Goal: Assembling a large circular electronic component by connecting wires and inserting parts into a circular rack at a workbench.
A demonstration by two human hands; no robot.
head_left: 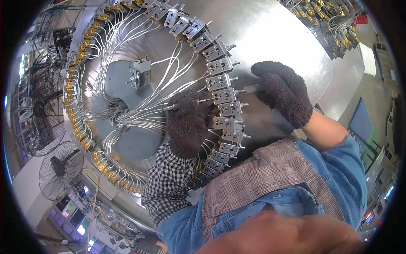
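Shiny steel fills my view, a round turntable ringed with small grey switch units, their thin white tubes running inward so each shaft points out at me. My gloved left hand curls shut on a slim metal rod inside the ring, while my right hand, wrist bent, pinches a flat tool against one unit.

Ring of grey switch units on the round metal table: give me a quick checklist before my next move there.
1. Left hand gloved and resting against the ring of units: ok.
2. Right hand gloved, at a unit's shaft: ok.
3. Tool in right hand: cannot tell.
4. Thin metal tubes clear of the left hand: not ok, they run beside it.
5. Loose unit at the centre out of the way: ok.
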